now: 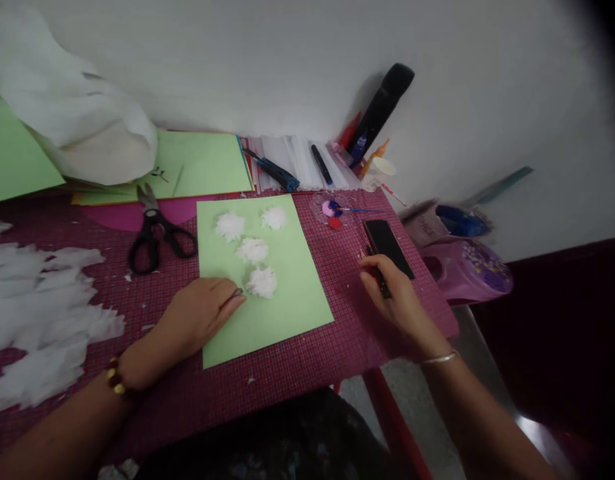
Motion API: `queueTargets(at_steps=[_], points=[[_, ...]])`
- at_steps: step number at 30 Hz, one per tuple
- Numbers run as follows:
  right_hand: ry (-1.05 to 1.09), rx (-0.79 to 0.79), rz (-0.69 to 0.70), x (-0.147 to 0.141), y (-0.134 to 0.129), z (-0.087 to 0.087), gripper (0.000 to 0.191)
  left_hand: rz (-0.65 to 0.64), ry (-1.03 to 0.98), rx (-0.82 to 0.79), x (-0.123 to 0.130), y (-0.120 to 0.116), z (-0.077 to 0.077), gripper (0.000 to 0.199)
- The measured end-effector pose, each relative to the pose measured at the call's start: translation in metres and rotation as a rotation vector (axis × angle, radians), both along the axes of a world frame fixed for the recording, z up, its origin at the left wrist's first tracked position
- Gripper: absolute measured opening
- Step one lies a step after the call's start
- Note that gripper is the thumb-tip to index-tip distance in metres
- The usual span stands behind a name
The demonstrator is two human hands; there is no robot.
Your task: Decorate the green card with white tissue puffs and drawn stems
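Fingers of the left hand (200, 310) are curled, whether holding something I cannot tell, just left of the nearest white tuft (262, 283) on the green sheet (282, 317); the right hand (397, 297), farther right, grips a dark tool (384, 285).

Light-green sheet (294, 287) lying flat; four white fluffy tufts (252, 250) on it; slim dark tool (384, 287) tilted, right of sheet.

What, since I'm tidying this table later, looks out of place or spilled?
The scissors seem left partly open, handles spread apart, and small white scraps dot the tablecloth around the green sheet. No spill stands out.
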State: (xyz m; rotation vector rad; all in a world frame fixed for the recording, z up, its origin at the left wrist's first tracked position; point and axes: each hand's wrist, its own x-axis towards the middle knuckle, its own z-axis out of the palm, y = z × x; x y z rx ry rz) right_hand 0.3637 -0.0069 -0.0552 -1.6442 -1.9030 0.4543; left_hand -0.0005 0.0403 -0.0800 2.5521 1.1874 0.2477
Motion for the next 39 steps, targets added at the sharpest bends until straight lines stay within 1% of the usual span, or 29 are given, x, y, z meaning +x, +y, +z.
queueTargets(at_steps=[2,3,5,7,9,11,14,16,18,19,21,23,26,30,39], points=[[0.246,-0.083,0.108,-0.021,0.006,0.008,0.029,-0.002,-0.021,0.009,-0.001,0.0,-0.002,0.039],[0.311,-0.127,0.135,-0.032,0.012,0.012,0.032,0.004,-0.034,0.01,-0.001,0.0,-0.002,0.038],[0.405,-0.167,0.116,-0.054,0.028,0.015,0.035,0.033,-0.081,0.003,-0.002,-0.002,-0.001,0.037],[0.555,-0.157,0.04,-0.073,0.049,0.014,0.033,0.087,-0.165,-0.025,-0.004,-0.004,0.002,0.037],[0.703,-0.108,-0.032,-0.086,0.068,0.008,0.021,0.166,-0.265,-0.087,-0.006,-0.006,0.006,0.038],[0.797,-0.075,-0.064,-0.095,0.081,-0.001,0.021,0.263,-0.361,-0.169,-0.008,-0.007,0.01,0.04],[0.888,-0.104,-0.078,-0.103,0.088,-0.016,0.018,0.37,-0.468,-0.269,-0.01,-0.005,0.014,0.041],[0.928,-0.179,-0.062,-0.105,0.086,-0.025,0.017,0.388,-0.49,-0.301,-0.011,-0.002,0.015,0.042],[0.926,-0.233,-0.003,-0.107,0.083,-0.03,0.022,0.376,-0.471,-0.317,-0.012,0.0,0.016,0.043],[0.903,-0.235,0.04,-0.107,0.082,-0.031,0.023,0.363,-0.459,-0.323,-0.012,0.001,0.016,0.043],[0.827,-0.194,0.11,-0.108,0.081,-0.033,0.021,0.33,-0.441,-0.333,-0.012,0.001,0.014,0.042],[0.739,-0.141,0.134,-0.109,0.083,-0.036,0.018,0.304,-0.438,-0.334,-0.011,0.002,0.012,0.042],[0.659,-0.112,0.118,-0.111,0.087,-0.04,0.017,0.296,-0.424,-0.32,-0.011,0.002,0.01,0.042],[0.621,-0.111,0.099,-0.111,0.09,-0.045,0.019,0.283,-0.423,-0.328,-0.011,0.003,0.009,0.042],[0.568,-0.11,0.052,-0.112,0.092,-0.043,0.019,0.291,-0.425,-0.361,-0.009,0.003,0.011,0.042]])
